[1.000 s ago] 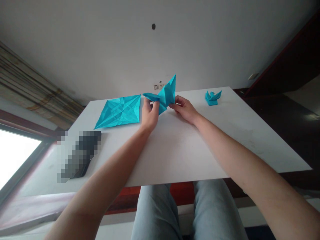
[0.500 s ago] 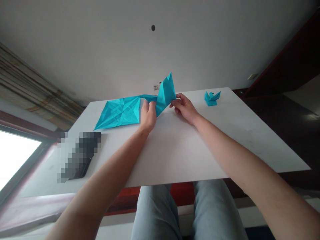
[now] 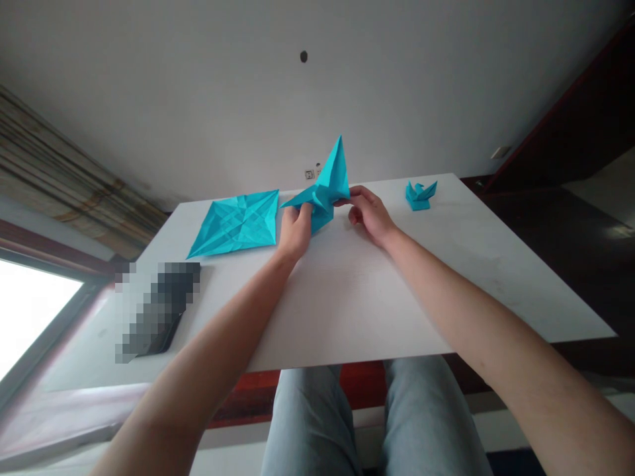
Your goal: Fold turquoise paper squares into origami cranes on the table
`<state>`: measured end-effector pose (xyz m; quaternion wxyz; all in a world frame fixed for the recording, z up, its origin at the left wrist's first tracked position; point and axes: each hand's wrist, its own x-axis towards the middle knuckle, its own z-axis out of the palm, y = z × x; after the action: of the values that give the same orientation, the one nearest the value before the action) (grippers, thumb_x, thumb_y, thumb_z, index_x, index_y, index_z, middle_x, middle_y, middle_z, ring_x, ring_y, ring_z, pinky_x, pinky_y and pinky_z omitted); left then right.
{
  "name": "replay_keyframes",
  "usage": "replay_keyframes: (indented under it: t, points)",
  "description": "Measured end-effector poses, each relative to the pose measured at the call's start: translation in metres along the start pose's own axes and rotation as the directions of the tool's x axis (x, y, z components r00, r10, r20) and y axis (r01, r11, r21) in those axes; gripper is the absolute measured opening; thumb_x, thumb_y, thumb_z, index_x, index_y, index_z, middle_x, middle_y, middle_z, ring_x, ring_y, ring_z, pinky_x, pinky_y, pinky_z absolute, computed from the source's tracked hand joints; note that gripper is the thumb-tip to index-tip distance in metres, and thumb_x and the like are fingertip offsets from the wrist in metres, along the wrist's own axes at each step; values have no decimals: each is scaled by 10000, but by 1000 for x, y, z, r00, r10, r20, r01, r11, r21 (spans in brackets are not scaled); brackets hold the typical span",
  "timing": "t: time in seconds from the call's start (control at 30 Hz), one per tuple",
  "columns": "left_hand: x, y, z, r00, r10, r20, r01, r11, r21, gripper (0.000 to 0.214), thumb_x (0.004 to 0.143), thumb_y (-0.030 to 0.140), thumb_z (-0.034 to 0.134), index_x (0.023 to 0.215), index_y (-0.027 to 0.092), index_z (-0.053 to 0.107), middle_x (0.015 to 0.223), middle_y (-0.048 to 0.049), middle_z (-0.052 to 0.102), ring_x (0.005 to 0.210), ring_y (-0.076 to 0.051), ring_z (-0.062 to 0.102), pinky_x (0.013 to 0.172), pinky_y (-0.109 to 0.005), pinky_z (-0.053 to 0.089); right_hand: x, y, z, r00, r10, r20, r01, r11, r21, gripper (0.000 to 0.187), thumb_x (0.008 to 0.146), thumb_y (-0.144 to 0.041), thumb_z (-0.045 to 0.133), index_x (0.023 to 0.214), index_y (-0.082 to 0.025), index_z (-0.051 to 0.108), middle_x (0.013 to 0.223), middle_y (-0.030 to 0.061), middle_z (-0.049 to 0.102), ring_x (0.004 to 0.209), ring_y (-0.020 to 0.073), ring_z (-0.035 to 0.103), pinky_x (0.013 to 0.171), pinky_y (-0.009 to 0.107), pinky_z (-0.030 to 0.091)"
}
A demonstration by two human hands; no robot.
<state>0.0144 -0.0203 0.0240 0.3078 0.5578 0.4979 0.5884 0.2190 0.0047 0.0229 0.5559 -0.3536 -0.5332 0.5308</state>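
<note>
Head view, looking down over a white table (image 3: 347, 297). Folded paper (image 3: 325, 192), turquoise, held up off the table between both hands, over the far part of the table: one tall spike pointing upward, a shorter point reaching left, a lower flap beneath. Many folds in place, judging by the layered shape, though looser and less compact than the small figure (image 3: 420, 196), a bird-like turquoise fold standing near the far right corner of the table, well apart from the hands. Creased sheet (image 3: 237, 223), same colour, lying flat left of the hands, crossed by dense crease lines, with no raised points; its right corner near the folded paper.

Left hand (image 3: 296, 233): fingers (image 3: 300, 215) curled together, closed on the lower edge of the folded paper; thumb hard to make out against the paper. Right hand (image 3: 370, 215): fingers (image 3: 356, 196) drawn together, forefinger and thumb apparently pinching the paper's right corner, the other fingers curled under and clear of it.

Nearby, a pixelated dark object (image 3: 159, 311) on the table's left side, too blurred to name. Below the near edge, knees in pale jeans (image 3: 307, 423).
</note>
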Motion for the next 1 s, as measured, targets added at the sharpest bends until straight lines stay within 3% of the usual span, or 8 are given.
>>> replay_keyframes:
  t: [0.17,0.27,0.37,0.5,0.67,0.87,1.0]
  points:
    - [1,-4,-2,995,101,-1,-101,994,48,230,1019,436,711,900,239,711,984,-62,768,994,-258,730,944,-378,635,0,0,-1,998,11,55,-12,999,33,520,976,-788,723,1005,-269,740,1008,57,823,601,144,540,534,328,429]
    - [3,-9,-4,976,220,10,-220,971,89,170,995,434,776,1004,265,785,1172,-81,812,1173,-279,738,1111,-414,602,-1,-1,0,999,21,36,-21,1000,-17,613,880,-869,831,942,-277,682,942,16,735,600,130,529,525,327,419]
    - [5,-11,-6,949,314,35,-316,942,111,173,998,425,795,928,271,763,1253,-92,818,1240,-280,731,1165,-435,580,-3,0,1,1000,9,29,-7,997,-75,660,796,-863,923,901,-273,647,836,-22,624,609,125,524,536,316,419]
    - [7,-11,-7,942,337,11,-335,931,146,169,991,360,790,871,258,728,1208,-82,817,1181,-267,740,1106,-414,593,-2,2,3,996,-38,77,45,995,-91,657,736,-791,1005,1044,-284,722,946,-1,723,718,155,574,564,308,438]
    - [9,-15,-6,964,266,-18,-261,955,139,135,979,350,831,899,259,772,1056,-60,794,1044,-255,738,1008,-389,601,3,8,1,996,-37,82,40,999,-35,726,632,-707,1083,1121,-313,719,1067,14,784,807,183,615,584,301,435]
    - [5,-8,-6,970,239,37,-240,970,48,130,998,367,808,974,242,834,1019,-46,838,998,-231,761,938,-346,590,6,13,-4,995,-46,87,53,996,-77,583,745,-727,1006,1000,-294,710,900,-24,688,680,146,535,635,332,456]
    - [2,0,-6,974,226,31,-226,974,-18,154,965,363,822,913,218,834,883,-21,803,862,-196,708,804,-303,568,6,11,-5,998,-34,52,37,997,-66,604,756,-762,984,1041,-292,736,918,-8,689,708,158,559,632,337,459]
